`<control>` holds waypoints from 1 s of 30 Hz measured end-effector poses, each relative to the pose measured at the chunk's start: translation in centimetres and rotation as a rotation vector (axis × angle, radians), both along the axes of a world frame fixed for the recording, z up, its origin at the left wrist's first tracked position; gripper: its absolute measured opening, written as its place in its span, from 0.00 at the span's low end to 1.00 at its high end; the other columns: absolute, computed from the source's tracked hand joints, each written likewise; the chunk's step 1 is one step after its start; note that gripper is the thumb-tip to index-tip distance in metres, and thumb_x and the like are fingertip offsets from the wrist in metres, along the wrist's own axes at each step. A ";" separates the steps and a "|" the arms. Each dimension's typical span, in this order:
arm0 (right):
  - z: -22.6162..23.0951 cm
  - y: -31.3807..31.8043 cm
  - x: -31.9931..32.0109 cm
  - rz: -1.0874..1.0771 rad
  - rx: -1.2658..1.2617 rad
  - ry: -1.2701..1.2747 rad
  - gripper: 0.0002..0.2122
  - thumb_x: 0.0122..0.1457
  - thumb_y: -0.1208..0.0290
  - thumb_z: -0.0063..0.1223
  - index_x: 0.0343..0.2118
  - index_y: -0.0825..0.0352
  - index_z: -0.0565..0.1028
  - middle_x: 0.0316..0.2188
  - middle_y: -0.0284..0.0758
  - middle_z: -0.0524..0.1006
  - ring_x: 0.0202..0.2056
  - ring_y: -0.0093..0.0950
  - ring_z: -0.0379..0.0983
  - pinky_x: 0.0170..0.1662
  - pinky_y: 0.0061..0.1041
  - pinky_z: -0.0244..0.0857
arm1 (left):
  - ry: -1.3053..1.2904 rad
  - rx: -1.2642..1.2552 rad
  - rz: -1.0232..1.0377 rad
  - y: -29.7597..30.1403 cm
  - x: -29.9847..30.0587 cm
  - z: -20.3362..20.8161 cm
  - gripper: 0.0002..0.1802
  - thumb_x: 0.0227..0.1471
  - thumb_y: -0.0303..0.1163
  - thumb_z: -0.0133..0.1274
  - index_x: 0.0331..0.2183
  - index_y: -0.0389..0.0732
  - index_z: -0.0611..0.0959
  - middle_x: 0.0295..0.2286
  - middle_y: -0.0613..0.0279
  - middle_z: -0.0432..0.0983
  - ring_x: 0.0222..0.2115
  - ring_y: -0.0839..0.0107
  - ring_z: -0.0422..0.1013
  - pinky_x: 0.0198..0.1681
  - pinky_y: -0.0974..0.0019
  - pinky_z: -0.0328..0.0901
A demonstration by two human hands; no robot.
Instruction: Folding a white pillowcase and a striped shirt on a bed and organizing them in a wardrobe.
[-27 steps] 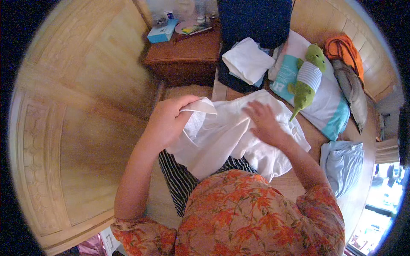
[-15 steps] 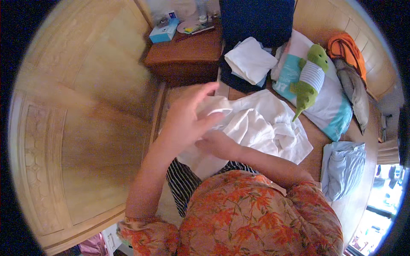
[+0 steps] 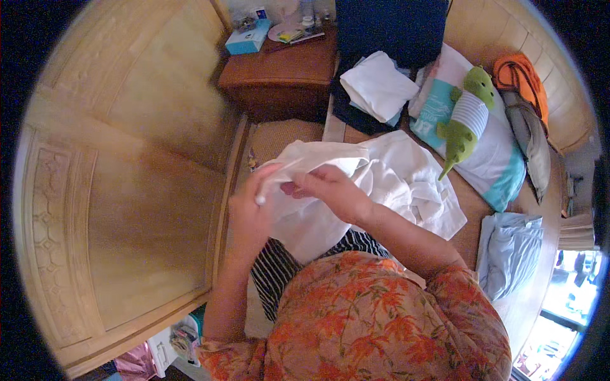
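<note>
Both hands work one crumpled white cotton garment [image 3: 387, 184], which lies on the wooden bed surface [image 3: 470, 209] in front of the person, its near edge lifted. Left hand [image 3: 251, 203] — fingers curled shut around a folded edge of the cloth, raised just left of the bed's edge. Right hand [image 3: 330, 190] touches it, fingers pinching the same fold from the right. Rest of the garment trails away to the right, loose and rumpled, its far corner near a white-and-teal pillow [image 3: 489, 152] with a green plush crocodile in a striped shirt [image 3: 467, 120] on it. Behind the garment: folded white cloth [image 3: 378, 86] on dark clothes. A folded pale blue cloth [image 3: 518, 251] sits well apart at right. Carved light-wood wardrobe door [image 3: 127, 190] close on the left — only a narrow strip between it and the bed. Dark wooden nightstand [image 3: 279, 79] blocks the far end.
</note>
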State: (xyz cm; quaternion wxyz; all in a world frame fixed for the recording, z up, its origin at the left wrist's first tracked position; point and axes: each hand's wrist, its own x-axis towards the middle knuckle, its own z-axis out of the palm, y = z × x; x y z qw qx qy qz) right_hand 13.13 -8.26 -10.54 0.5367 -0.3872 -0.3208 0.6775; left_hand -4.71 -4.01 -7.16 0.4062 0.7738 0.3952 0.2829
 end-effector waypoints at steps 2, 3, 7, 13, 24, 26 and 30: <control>-2.7 -0.8 -0.7 0.121 0.335 -0.493 0.16 0.59 0.60 0.53 0.43 0.67 0.76 0.36 0.37 0.79 0.41 0.35 0.75 0.48 0.33 0.67 | -0.087 -0.028 0.225 1.4 -1.3 0.1 0.14 0.57 0.33 0.48 0.43 0.36 0.79 0.39 0.54 0.77 0.40 0.66 0.73 0.46 0.65 0.64; -4.0 -1.7 -1.3 0.225 0.418 -0.661 0.14 0.57 0.63 0.53 0.42 0.66 0.76 0.34 0.38 0.78 0.39 0.36 0.75 0.48 0.35 0.66 | -0.087 -0.027 0.227 2.3 -2.0 0.5 0.14 0.57 0.33 0.48 0.43 0.36 0.79 0.39 0.54 0.77 0.40 0.66 0.73 0.46 0.65 0.64; -7.8 -4.0 -4.1 0.473 0.738 -1.563 0.10 0.49 0.69 0.54 0.34 0.65 0.78 0.32 0.41 0.78 0.36 0.38 0.75 0.46 0.42 0.65 | -0.134 0.119 0.373 5.9 -2.9 5.2 0.15 0.60 0.36 0.47 0.37 0.32 0.80 0.34 0.57 0.79 0.36 0.72 0.72 0.42 0.67 0.66; -3.2 -4.4 -2.1 0.862 0.516 -1.549 0.10 0.49 0.64 0.52 0.30 0.65 0.76 0.23 0.41 0.77 0.39 0.39 0.73 0.44 0.40 0.66 | 0.034 0.336 0.515 13.0 -4.8 12.3 0.26 0.57 0.47 0.50 0.39 0.29 0.80 0.35 0.55 0.79 0.36 0.71 0.72 0.41 0.67 0.65; 18.6 -15.2 21.4 0.274 1.310 -0.428 0.12 0.56 0.60 0.51 0.20 0.58 0.77 0.20 0.30 0.78 0.18 0.26 0.72 0.21 0.26 0.63 | 0.234 0.644 0.517 22.0 -8.4 14.7 0.25 0.57 0.47 0.50 0.33 0.29 0.80 0.31 0.46 0.78 0.32 0.61 0.74 0.38 0.61 0.66; 21.6 -17.1 20.9 0.278 1.356 -0.324 0.14 0.55 0.57 0.53 0.17 0.55 0.78 0.18 0.31 0.78 0.16 0.22 0.71 0.20 0.21 0.64 | 0.333 0.580 0.561 22.3 -10.2 13.9 0.26 0.57 0.47 0.49 0.32 0.29 0.80 0.30 0.45 0.78 0.31 0.58 0.74 0.37 0.59 0.66; 19.6 -17.3 4.9 0.358 1.356 -0.171 0.12 0.55 0.57 0.55 0.21 0.57 0.79 0.23 0.30 0.80 0.18 0.21 0.73 0.21 0.20 0.65 | 0.384 0.722 0.608 20.4 -10.6 13.5 0.29 0.55 0.51 0.49 0.33 0.30 0.81 0.28 0.44 0.79 0.29 0.55 0.75 0.35 0.57 0.66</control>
